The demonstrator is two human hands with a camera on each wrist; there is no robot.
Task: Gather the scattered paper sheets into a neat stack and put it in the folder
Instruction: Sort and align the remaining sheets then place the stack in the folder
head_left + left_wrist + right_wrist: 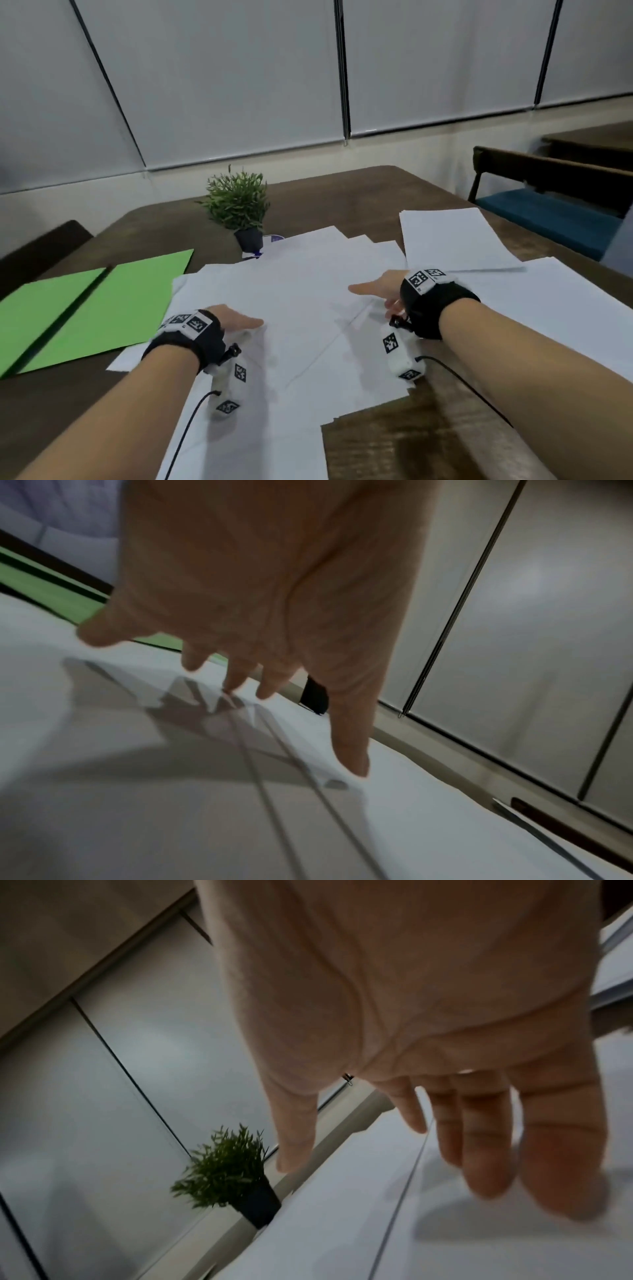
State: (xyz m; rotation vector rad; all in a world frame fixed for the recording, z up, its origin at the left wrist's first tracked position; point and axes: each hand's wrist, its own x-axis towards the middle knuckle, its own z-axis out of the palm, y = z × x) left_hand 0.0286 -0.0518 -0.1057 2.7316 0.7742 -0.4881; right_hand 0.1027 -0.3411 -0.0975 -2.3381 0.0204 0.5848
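A: What is found nearest the camera?

B: Two bare forearms with black wrist straps are seen. The left hand (pixel 236 323) is laid flat on the paper sheets (pixel 301 308), fingers straight and spread, the fingertips (pixel 236 681) touching the top sheet. The right hand (pixel 375 291) is held out with fingers straight and relaxed, just above or on the paper; contact cannot be told. Nothing is gripped by either hand.

A: Where are the task's things?

B: The white sheets are spread in a loose overlapping fan across the middle and right of the table (pixel 428 445). An open green folder (pixel 85 308) is lain at the left, its edge tucked just under the sheets.

A: How might the paper be expected to handle?

B: It is judged light, limp and slippery sheet on sheet. It would best be swept inward with flat palms, then taken by the outer edges and squared.

A: And the surroundings?

B: A dark wood-grain table is seen, with a small potted plant (pixel 238 202) at its far side, pale roller blinds behind, and a blue-seated chair (pixel 548 212) at the right.
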